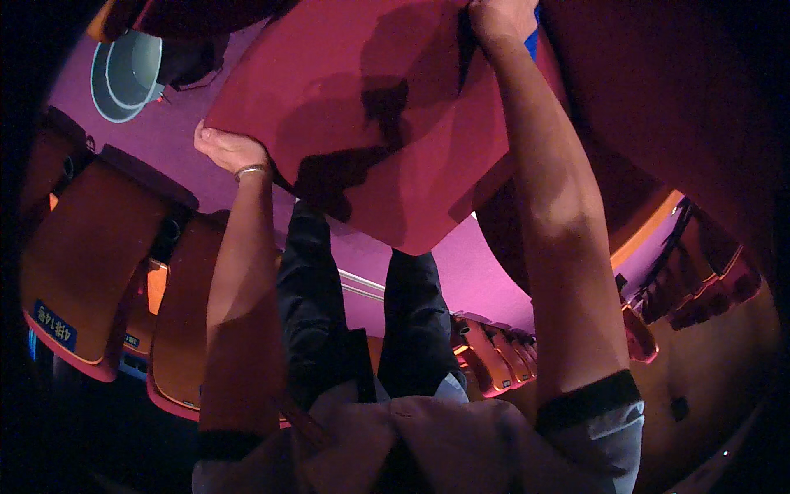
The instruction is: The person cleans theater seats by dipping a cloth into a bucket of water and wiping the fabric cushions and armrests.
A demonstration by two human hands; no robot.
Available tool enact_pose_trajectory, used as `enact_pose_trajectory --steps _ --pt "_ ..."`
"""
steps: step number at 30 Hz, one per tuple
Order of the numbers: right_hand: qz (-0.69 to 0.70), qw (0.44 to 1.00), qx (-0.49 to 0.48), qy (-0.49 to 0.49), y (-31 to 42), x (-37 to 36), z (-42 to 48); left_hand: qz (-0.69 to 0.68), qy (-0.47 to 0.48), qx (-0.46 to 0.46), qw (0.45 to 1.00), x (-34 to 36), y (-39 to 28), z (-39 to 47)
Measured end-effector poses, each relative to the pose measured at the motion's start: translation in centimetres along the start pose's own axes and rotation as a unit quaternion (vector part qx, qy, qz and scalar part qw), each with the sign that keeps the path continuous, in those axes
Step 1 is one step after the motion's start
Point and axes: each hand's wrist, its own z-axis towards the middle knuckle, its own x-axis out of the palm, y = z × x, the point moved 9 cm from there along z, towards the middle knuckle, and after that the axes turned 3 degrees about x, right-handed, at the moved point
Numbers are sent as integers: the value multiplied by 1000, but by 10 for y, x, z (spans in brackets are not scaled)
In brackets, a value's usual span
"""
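A large red padded panel, perhaps a seat cushion or seat back (382, 123), fills the upper middle in front of my legs. At its left corner my left hand (231, 148) grips the edge, with a thin bracelet on the wrist. My right hand (506, 18) is at the panel's upper right edge, cut by the picture's top; its fingers are partly hidden, and what they hold is not clear. Something blue (532, 43) shows just beside that hand. Dark shadows of my head and arms fall over the red fabric.
Rows of theatre seats stand at the left (92, 265) and lower right (500, 358), their backs with numbered plates. A light-blue plastic bucket (126, 77) stands on the purple floor (191, 111) at upper left, with a dark object beside it. Large dark red surfaces rise at the right.
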Motion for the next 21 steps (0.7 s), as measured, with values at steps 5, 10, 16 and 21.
enact_pose_trajectory --steps 5,10,16,21 --pt "-53 992 -47 103 55 21 -137 3 4 0 1000 -2 3 0" --pt "77 956 -167 229 86 -2 -276 39 9 -25 999 -7 5 4" --pt "-118 977 163 76 -140 -20 -133 11 22 -57 998 0 -6 0" --pt "-123 966 214 77 -112 -21 -184 15 17 -46 999 2 0 -2"
